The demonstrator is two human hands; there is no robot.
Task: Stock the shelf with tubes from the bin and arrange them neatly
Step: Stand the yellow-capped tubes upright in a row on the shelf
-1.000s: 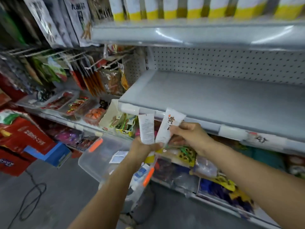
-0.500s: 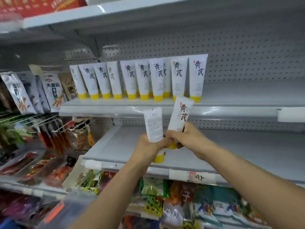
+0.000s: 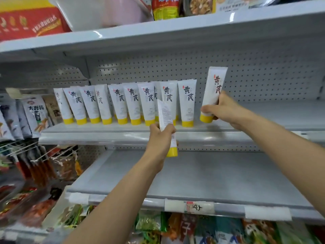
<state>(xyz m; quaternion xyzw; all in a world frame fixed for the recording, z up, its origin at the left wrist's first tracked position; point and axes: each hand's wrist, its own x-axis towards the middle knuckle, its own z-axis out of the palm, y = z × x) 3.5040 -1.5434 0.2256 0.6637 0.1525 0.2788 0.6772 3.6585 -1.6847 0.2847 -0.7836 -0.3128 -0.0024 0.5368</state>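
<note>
Several white tubes with yellow caps (image 3: 133, 103) stand cap-down in a row on the grey middle shelf (image 3: 109, 127). My right hand (image 3: 225, 110) grips one more white tube (image 3: 213, 88) upright, its cap just above the shelf, to the right of the row's last tube (image 3: 187, 103). My left hand (image 3: 161, 138) holds another tube (image 3: 166, 113) in front of the shelf edge, printed back side towards me, cap pointing down. The bin is out of view.
The shelf right of the row (image 3: 281, 117) and the lower shelf (image 3: 211, 173) are bare grey metal. Snack bags (image 3: 37, 113) hang on pegs at the left. Red boxes and jars sit on the top shelf (image 3: 158, 30). Packets fill the bottom rack (image 3: 193, 229).
Both hands rose from the bin level to the middle shelf. My right hand moved its tube away to the right end of the row, while my left hand stayed below the row.
</note>
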